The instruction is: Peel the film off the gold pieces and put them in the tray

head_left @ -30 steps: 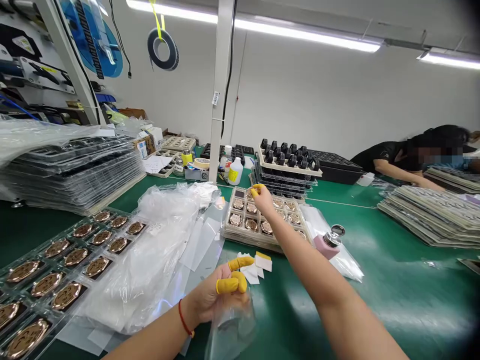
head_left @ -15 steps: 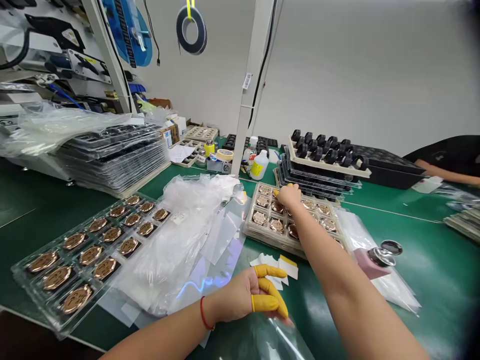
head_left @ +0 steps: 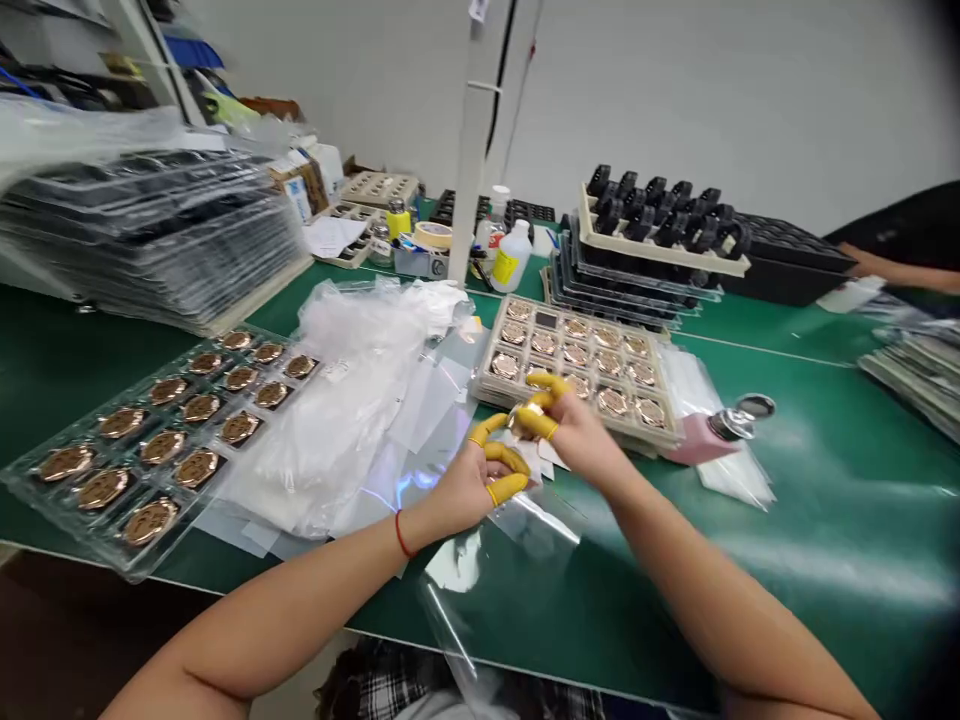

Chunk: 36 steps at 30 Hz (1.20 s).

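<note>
My right hand (head_left: 570,425), with yellow finger cots on its fingers, pinches a shiny rose-gold octagonal piece (head_left: 523,420) partly hidden by the fingertips. Right beside it is my left hand (head_left: 480,475), also in yellow finger cots, its fingers curled on a sheet of clear plastic film (head_left: 544,518) that hangs down toward the table edge. Just beyond both hands lies a beige tray (head_left: 487,385) holding rows of similar rose-gold pieces. One compartment in its back row shows a dark square floor. White paper scraps (head_left: 551,455) lie under the hands.
A clear tray (head_left: 135,560) of rose-gold pieces lies at left, beside crumpled plastic bags (head_left: 337,400). A pink pump bottle (head_left: 705,440) stands at right on flat bags. Behind are stacked trays (head_left: 630,280), a white bottle (head_left: 512,255) and a post (head_left: 465,150). Another person's arm shows far right.
My right hand has come back from the beige tray with a rose-gold piece and now meets my left hand. The view has tilted down, showing the table's front edge.
</note>
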Motion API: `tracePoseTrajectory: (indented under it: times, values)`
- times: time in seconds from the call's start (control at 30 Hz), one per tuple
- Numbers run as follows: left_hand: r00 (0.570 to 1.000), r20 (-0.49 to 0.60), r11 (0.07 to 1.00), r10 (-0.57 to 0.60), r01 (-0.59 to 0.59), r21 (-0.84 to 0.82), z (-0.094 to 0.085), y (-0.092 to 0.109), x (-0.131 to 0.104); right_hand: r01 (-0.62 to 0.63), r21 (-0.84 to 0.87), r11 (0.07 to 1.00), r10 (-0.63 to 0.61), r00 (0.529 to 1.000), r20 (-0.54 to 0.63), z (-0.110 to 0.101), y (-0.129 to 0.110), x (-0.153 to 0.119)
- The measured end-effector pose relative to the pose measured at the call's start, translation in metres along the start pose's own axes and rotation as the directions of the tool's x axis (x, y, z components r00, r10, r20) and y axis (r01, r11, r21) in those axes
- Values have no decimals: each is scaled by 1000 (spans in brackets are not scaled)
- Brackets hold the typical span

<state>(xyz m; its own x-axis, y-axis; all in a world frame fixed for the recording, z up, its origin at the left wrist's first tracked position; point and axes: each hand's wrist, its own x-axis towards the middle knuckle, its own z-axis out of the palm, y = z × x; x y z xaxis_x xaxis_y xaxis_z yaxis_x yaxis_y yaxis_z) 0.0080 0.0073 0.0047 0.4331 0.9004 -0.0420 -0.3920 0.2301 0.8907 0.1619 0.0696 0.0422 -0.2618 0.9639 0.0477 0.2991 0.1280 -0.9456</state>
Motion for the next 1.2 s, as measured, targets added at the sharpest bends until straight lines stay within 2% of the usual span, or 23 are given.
tracePoseTrajectory:
  times: [0.03, 0.1, 0.2, 0.27, 0.33, 0.37, 0.43, 0.5, 0.57, 0.67, 0.73, 0.8, 0.93, 1.07, 1.13, 1.2]
  values:
    - [999, 51, 1000, -7, 7, 8, 1, -2, -1, -76, 88, 993, 68, 994, 88, 9, 0, -21]
    - [991, 133, 998, -29, 21, 66, 1, -6, -2, -186, 196, 963, 154, 974, 169, 19, 3, -50]
    - [984, 161, 989, -69, 46, 143, 2, -8, -4, -178, 196, 964, 157, 980, 121, 14, 21, -63]
    - [986, 137, 985, -96, 74, 155, 2, -7, -4, -88, 44, 995, 89, 996, -17, 6, 39, -60]
    - [984, 124, 978, -125, 101, 184, 3, -5, -3, 6, -248, 969, -38, 992, -123, 0, 55, -52]
    - [983, 120, 972, -135, 108, 209, 3, -4, -2, 44, -405, 913, -102, 987, -122, -2, 62, -48]
    - [982, 108, 956, -153, 120, 268, 3, -2, -1, 107, -632, 768, -166, 986, -35, -4, 68, -44]
    - [984, 80, 941, -158, 125, 316, 2, -2, 1, 130, -703, 699, -178, 984, 4, -6, 63, -44]
    - [986, 53, 925, -158, 129, 357, 0, -3, 2, 151, -656, 740, -226, 974, -31, -6, 52, -51]
    - [985, 52, 906, -165, 131, 402, -3, -5, 3, 327, -501, 801, -363, 931, 27, -1, 36, -65]
    - [984, 62, 871, -165, 115, 478, -4, -6, 2, 456, -452, 766, -454, 883, 122, 5, 32, -72]
    - [984, 66, 852, -166, 109, 512, -4, -7, 1, 512, -461, 725, -507, 850, 145, 8, 34, -73]
    - [983, 43, 919, -177, 150, 365, -3, -6, 1, 477, -479, 737, -515, 855, 58, 8, 39, -69]
    - [985, 73, 892, -156, 109, 440, -2, -4, 2, 526, -483, 700, -543, 831, 117, 13, 37, -72]
    - [986, 63, 887, -157, 113, 447, -1, -6, 1, 475, -515, 713, -517, 853, 71, 13, 38, -71]
    - [988, 23, 898, -156, 132, 420, -1, -8, 0, 353, -514, 782, -437, 898, -48, 8, 41, -67]
